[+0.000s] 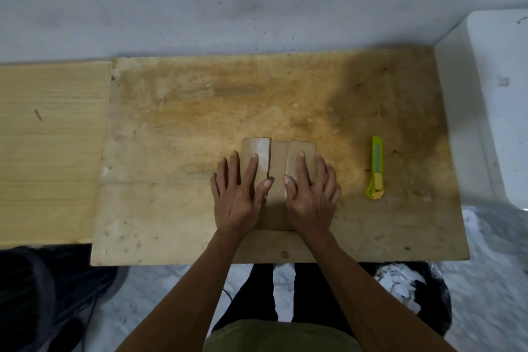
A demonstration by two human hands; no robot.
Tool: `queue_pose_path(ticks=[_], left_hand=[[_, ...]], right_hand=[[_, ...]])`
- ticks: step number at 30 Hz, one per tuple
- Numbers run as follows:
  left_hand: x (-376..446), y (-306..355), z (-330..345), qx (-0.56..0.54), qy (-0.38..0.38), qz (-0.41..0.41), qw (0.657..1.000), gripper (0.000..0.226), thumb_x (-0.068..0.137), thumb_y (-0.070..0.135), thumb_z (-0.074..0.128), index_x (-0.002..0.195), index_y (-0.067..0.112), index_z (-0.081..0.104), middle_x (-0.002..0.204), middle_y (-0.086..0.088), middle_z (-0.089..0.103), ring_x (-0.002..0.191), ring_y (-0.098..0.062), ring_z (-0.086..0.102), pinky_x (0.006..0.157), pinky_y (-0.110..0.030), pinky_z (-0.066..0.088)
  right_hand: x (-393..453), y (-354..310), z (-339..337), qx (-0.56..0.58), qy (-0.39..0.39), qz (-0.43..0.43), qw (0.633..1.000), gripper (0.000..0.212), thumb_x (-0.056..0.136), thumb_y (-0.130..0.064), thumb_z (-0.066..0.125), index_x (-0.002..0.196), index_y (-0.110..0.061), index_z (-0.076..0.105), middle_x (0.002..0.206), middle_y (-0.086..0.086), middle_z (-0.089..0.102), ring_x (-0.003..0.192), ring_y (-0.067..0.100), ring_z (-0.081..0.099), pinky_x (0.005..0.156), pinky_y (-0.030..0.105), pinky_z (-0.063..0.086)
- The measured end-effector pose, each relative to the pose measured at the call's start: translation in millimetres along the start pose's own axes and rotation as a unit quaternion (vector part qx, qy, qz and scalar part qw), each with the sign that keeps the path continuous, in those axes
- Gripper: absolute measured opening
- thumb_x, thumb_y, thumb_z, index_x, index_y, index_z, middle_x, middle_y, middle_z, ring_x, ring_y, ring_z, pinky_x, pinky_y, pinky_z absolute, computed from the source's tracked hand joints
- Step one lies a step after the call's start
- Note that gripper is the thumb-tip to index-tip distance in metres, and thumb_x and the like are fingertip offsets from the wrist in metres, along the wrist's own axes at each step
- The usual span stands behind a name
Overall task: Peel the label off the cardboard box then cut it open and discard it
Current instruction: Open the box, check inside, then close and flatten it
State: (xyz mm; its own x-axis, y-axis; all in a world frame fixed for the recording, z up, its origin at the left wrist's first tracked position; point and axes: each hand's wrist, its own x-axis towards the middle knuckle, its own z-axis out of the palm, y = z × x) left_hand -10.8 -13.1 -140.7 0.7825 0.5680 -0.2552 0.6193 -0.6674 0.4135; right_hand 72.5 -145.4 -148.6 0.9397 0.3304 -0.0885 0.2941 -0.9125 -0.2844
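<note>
Left hand (238,194) and right hand (311,194) flat, fingers spread, grasping nothing, pressing box (278,163) flaps onto surface (171,151). Knife (376,168) right of box, apart.

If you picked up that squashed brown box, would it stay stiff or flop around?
Probably floppy at the folds: the cardboard box lies flat with its two flaps opened outward, held down by the left hand and right hand. It likely feels light, being thin and apparently empty. The shiny tape patch on the left flap might be a bit slippery.
</note>
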Motion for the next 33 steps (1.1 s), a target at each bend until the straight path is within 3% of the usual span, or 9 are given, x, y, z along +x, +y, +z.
queue_pose_path(ticks=[5,10,14,18,20,22,24,28,33], left_hand=[[-1.9,6.3,1.3,-0.042,0.010,-0.015,0.999,0.066,0.094,0.069,0.025,0.154,0.042,0.030,0.166,-0.002,0.020,0.151,-0.034,0.010,0.118,-0.060,0.014],[2.5,15.6,-14.7,-0.138,-0.016,-0.055,0.989,0.064,0.089,0.070,0.034,0.148,0.047,0.039,0.163,0.005,0.023,0.140,-0.017,0.013,0.112,-0.048,0.012],[6.4,17.8,-31.5,-0.244,0.001,-0.033,0.969,0.047,0.098,0.052,0.047,0.144,0.039,0.049,0.160,0.005,0.028,0.139,-0.022,0.025,0.109,-0.039,0.021],[14.9,26.5,-50.1,-0.308,0.028,0.057,0.949,0.040,0.100,0.029,0.058,0.139,0.021,0.058,0.153,-0.003,0.037,0.122,0.014,0.045,0.102,-0.016,0.044],[16.9,37.1,-59.3,-0.313,0.023,0.050,0.948,0.043,0.097,0.032,0.063,0.138,0.020,0.059,0.150,-0.001,0.038,0.110,0.019,0.049,0.097,-0.018,0.048],[16.6,54.1,-67.1,-0.310,0.009,0.027,0.950,0.053,0.094,0.040,0.065,0.143,0.023,0.055,0.147,0.001,0.043,0.095,0.029,0.047,0.091,-0.017,0.046],[14.9,74.7,-69.9,-0.329,-0.013,0.027,0.944,0.058,0.092,0.040,0.067,0.145,0.021,0.051,0.137,0.008,0.054,0.080,0.036,0.046,0.080,-0.001,0.039],[2.6,122.1,-65.5,-0.364,-0.045,0.060,0.928,0.059,0.089,0.038,0.072,0.141,0.016,0.056,0.117,0.019,0.061,0.076,0.026,0.054,0.072,0.004,0.038],[-34.6,186.5,-38.8,-0.372,-0.095,0.096,0.918,0.055,0.083,0.047,0.075,0.132,0.026,0.064,0.095,-0.012,0.073,0.063,-0.013,0.058,0.071,-0.030,0.055]], right_hand=[[-0.9,-15.3,-1.9,0.105,0.006,0.072,0.992,0.058,0.094,-0.050,0.046,0.147,-0.027,0.039,0.145,0.013,0.038,0.127,0.035,0.037,0.097,0.051,0.035],[12.0,-21.0,-9.8,0.275,0.014,0.150,0.950,0.075,0.080,-0.027,0.076,0.146,-0.022,0.041,0.140,0.011,0.040,0.126,0.030,0.033,0.104,0.047,0.037],[9.4,-17.7,-19.9,0.364,0.023,0.178,0.914,0.083,0.072,-0.029,0.084,0.144,-0.021,0.044,0.134,0.003,0.040,0.129,0.022,0.040,0.110,0.042,0.040],[5.2,-19.3,-50.8,0.438,0.063,0.187,0.877,0.082,0.069,-0.025,0.087,0.141,-0.019,0.048,0.129,0.004,0.040,0.123,0.020,0.047,0.108,0.036,0.043],[8.5,-17.3,-73.4,0.442,0.073,0.183,0.875,0.079,0.070,-0.027,0.087,0.139,-0.022,0.049,0.129,0.007,0.043,0.119,0.020,0.050,0.102,0.033,0.047],[11.8,-9.2,-97.7,0.442,0.075,0.193,0.873,0.080,0.069,-0.033,0.087,0.139,-0.023,0.049,0.131,0.004,0.049,0.117,0.016,0.054,0.094,0.027,0.050],[9.8,3.7,-121.0,0.440,0.060,0.208,0.872,0.082,0.071,-0.037,0.085,0.143,-0.023,0.047,0.136,-0.001,0.054,0.118,0.010,0.053,0.084,0.013,0.046],[-14.9,38.9,-159.0,0.401,0.074,0.215,0.887,0.078,0.081,-0.049,0.072,0.148,-0.028,0.038,0.146,-0.003,0.050,0.127,0.011,0.050,0.090,0.017,0.040],[-67.7,93.8,-196.0,0.411,0.142,0.257,0.863,0.059,0.089,-0.053,0.058,0.142,-0.037,0.037,0.141,-0.009,0.050,0.127,0.010,0.048,0.093,0.026,0.039]])
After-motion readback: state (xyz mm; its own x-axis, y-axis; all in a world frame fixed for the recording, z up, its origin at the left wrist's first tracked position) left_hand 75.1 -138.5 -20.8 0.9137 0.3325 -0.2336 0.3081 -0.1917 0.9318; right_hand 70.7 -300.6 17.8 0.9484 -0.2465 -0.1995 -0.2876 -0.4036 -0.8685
